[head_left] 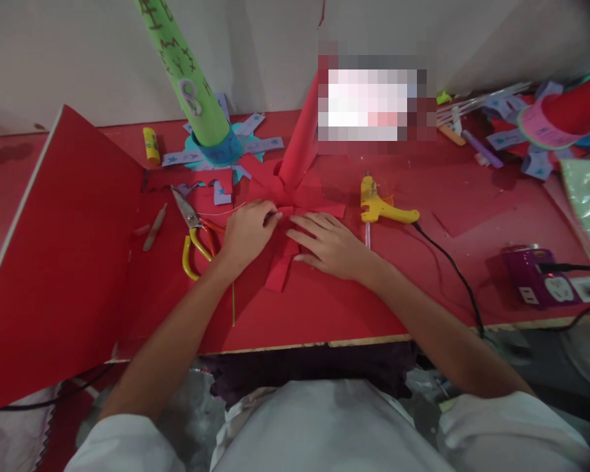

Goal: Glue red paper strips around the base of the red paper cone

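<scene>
A red paper piece with a rolled tube (302,141) and flat strips (278,272) around its base lies in front of me. My left hand (250,231) is at the left of the base, fingers curled and pinched at a red paper strip. Its fingertips are partly hidden. My right hand (335,248) rests on the strips from the right, fingers stretched out and slightly apart. Just left of my left hand lie scissors (195,246) with yellow handles. To the right of my right hand, a yellow hot glue gun (381,207) rests with its glue stick showing.
A green paper tube (204,108) on a blue base stands behind. A red board (63,262) rises at left, beside a glue stick (151,145). At right are a purple power box (535,275), cables and another tube with a pink band (545,121). A blurred patch covers the back.
</scene>
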The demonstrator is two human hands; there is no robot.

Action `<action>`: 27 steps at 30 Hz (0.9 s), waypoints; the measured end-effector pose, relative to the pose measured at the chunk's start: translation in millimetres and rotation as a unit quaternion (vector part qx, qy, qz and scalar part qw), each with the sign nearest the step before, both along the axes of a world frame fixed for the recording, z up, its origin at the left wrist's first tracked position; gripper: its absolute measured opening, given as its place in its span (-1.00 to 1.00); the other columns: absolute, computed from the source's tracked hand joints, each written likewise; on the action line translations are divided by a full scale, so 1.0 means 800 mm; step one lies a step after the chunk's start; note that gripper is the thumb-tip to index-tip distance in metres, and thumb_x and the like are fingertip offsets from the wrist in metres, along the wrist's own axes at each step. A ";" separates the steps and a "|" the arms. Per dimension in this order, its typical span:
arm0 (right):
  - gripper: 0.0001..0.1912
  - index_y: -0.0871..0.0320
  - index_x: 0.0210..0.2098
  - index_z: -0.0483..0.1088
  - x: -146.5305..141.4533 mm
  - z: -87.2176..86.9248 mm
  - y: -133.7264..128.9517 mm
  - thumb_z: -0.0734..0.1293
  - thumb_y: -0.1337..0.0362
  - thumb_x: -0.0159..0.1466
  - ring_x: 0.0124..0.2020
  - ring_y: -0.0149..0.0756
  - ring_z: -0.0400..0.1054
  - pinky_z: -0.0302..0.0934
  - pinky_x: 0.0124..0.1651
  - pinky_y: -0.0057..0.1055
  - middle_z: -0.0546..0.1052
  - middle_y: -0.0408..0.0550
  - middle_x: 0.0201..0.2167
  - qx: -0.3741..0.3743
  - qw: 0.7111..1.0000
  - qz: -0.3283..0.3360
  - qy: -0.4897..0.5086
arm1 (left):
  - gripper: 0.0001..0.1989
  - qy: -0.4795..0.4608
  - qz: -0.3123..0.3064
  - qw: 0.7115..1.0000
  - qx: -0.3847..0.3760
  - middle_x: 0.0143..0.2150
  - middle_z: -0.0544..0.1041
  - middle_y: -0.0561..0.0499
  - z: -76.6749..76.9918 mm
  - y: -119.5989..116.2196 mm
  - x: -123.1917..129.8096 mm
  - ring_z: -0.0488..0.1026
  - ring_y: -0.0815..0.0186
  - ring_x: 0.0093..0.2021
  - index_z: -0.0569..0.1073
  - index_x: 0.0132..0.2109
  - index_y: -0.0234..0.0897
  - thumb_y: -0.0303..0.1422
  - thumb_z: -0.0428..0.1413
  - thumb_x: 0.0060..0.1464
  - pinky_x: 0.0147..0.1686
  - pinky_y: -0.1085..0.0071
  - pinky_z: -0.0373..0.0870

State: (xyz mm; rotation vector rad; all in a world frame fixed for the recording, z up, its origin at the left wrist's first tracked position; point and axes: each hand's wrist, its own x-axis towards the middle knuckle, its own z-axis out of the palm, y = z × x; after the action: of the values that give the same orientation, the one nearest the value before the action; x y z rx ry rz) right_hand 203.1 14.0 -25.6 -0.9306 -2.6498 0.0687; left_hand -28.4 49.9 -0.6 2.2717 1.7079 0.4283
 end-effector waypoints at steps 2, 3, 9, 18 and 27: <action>-0.36 0.24 0.34 0.41 0.000 0.000 0.000 0.12 -0.08 0.55 0.40 0.17 0.23 0.14 0.41 0.10 0.40 0.27 0.39 -0.011 1.000 -0.002 -0.002 | -0.85 0.011 0.008 1.000 -0.001 -0.15 0.66 -0.06 0.001 0.000 0.001 0.53 0.19 -0.17 0.58 -0.13 -0.22 -0.29 0.14 0.35 -0.24 0.28 0.27; -0.36 0.24 0.35 0.40 0.000 0.001 0.000 0.11 -0.08 0.55 0.41 0.17 0.22 0.14 0.41 0.11 0.39 0.27 0.40 -0.017 1.000 -0.003 -0.003 | -0.87 0.018 0.012 1.000 -0.001 -0.17 0.66 -0.06 0.001 -0.001 0.002 0.53 0.19 -0.19 0.57 -0.14 -0.22 -0.28 0.16 0.34 -0.26 0.29 0.26; -0.36 0.25 0.35 0.40 0.000 0.003 -0.001 0.11 -0.07 0.55 0.42 0.17 0.21 0.13 0.42 0.12 0.40 0.28 0.39 -0.025 1.000 -0.003 -0.005 | -0.87 0.057 0.007 0.998 0.016 -0.17 0.66 -0.07 0.004 -0.007 0.003 0.56 0.16 -0.17 0.55 -0.12 -0.21 -0.29 0.15 0.34 -0.28 0.28 0.25; -0.41 0.25 0.32 0.43 -0.001 0.001 -0.002 0.15 -0.03 0.55 0.41 0.20 0.22 0.16 0.39 0.14 0.41 0.30 0.37 -0.017 1.000 -0.010 -0.009 | -0.65 0.113 -0.056 0.991 0.037 -0.10 0.72 -0.13 0.007 -0.013 -0.007 0.63 0.09 -0.13 0.63 0.06 -0.16 -0.22 -0.03 0.46 -0.25 0.24 0.31; -0.47 0.22 0.27 0.46 -0.001 0.001 -0.001 0.18 0.00 0.54 0.41 0.20 0.23 0.18 0.36 0.16 0.40 0.31 0.39 -0.019 1.000 -0.007 0.001 | -0.60 0.116 -0.076 0.990 0.032 -0.08 0.72 -0.17 0.005 -0.017 -0.007 0.64 0.08 -0.18 0.61 0.16 -0.12 -0.21 -0.08 0.47 -0.28 0.22 0.32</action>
State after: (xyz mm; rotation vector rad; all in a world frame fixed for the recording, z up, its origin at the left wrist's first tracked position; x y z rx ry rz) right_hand 202.2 12.8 -25.1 -0.9604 -2.6490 0.1177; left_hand -34.0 36.0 3.6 2.5631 1.6257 0.1959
